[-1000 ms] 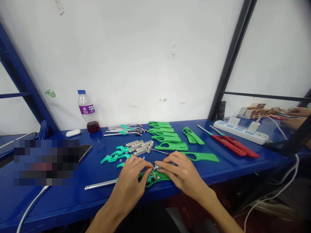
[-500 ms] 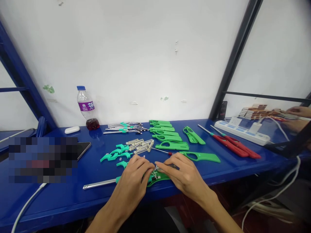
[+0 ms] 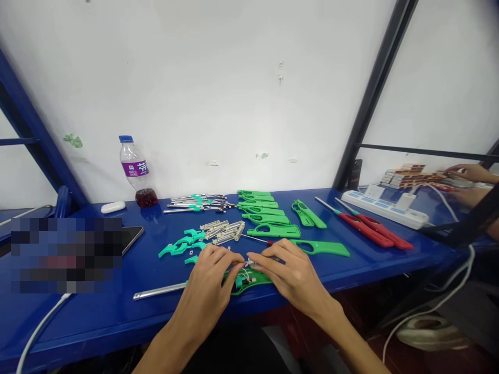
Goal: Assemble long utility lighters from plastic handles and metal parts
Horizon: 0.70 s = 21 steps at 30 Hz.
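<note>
My left hand (image 3: 210, 278) is closed in a pinch on a thin white tube (image 3: 246, 271) above a green lighter handle half (image 3: 260, 278). Facing it, my right hand (image 3: 295, 271) is closed on a clear plastic lighter tank, mostly hidden by the fingers; its small whitish end (image 3: 250, 261) shows at the fingertips. The handle half lies near the table's front edge, with teal and black parts inside. From under my left hand a silver metal barrel (image 3: 159, 292) points left. Teal triggers (image 3: 183, 246) and clear tanks (image 3: 223, 232) lie just behind.
Green handle halves (image 3: 268, 214) and barrel assemblies (image 3: 197, 203) lie further back. A screwdriver (image 3: 255, 239) is behind my hands. Red lighters (image 3: 366, 228) and a power strip (image 3: 384, 209) lie right; a bottle (image 3: 136, 174) and phone (image 3: 132, 239) left. Another person's hand (image 3: 473, 172) shows far right.
The view has shifted slightly. My fingertips have lifted a little off the handle half, showing more of the white tube and its inside. Both hands keep their pinch.
</note>
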Tool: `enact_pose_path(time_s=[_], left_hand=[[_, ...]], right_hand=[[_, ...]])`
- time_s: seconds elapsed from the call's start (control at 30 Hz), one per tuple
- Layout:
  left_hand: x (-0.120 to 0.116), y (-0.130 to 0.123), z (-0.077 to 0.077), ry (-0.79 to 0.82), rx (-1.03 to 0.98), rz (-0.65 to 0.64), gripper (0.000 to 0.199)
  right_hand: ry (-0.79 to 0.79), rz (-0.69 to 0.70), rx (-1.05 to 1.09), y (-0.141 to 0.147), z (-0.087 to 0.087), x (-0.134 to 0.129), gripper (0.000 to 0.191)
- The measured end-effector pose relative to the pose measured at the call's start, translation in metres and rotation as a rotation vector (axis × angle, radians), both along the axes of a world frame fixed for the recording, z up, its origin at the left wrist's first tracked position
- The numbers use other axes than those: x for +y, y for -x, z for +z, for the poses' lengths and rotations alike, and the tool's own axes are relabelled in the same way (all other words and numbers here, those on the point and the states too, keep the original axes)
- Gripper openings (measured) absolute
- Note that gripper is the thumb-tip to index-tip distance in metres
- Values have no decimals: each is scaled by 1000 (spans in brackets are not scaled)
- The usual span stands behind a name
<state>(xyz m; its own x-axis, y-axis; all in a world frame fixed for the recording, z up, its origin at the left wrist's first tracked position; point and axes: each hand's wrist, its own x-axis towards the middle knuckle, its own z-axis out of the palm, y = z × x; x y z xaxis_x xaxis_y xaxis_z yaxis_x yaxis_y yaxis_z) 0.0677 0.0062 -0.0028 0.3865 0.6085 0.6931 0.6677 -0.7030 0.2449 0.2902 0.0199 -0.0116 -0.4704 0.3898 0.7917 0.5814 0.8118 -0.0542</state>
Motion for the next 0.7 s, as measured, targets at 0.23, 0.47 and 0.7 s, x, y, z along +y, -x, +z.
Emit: enact_pose_path(time_s=[0.23,0.47,0.7], left_hand=[[-3,-1,1,-30,23,-44,22],[-7,3,0,14,71,50,21],[-22,18,-4,7,338,188,62]], right_hand=[[-25,17,-76,1,1,-2,26],[142,-5,-8,1,-2,2,33],[289,0,81,2,3,0,10]])
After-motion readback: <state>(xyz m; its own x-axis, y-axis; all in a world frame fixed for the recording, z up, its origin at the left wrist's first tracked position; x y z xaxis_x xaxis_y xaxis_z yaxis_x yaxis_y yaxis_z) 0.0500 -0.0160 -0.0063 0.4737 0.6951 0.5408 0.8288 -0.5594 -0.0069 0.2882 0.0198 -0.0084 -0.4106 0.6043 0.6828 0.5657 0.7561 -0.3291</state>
